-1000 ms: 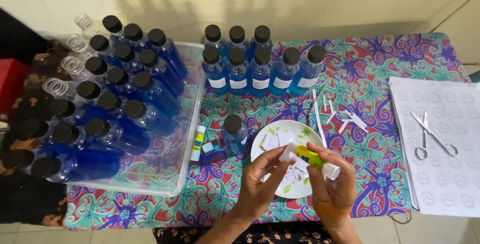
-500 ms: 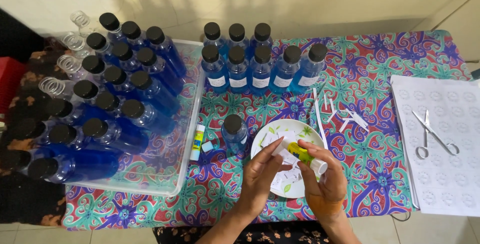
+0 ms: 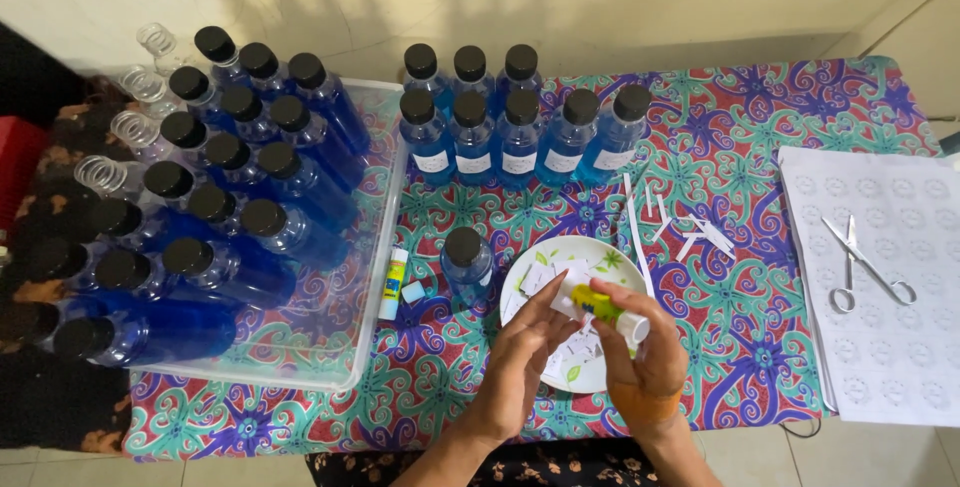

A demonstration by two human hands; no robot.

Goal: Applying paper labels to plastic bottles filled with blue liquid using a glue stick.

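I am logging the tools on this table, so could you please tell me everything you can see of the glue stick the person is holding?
The glue stick is a short tube with a yellow-green body and a white end pointing right and slightly down. It looks like plastic. It lies nearly level, tilted, above the white plate of small paper labels. The right hand grips it from below with fingers wrapped round its white end; the left hand reaches its fingertips to its other end. Whether it is capped cannot be told.

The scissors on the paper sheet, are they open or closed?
Open: the scissors lie flat on the white sheet, with the blades spread apart in a V.
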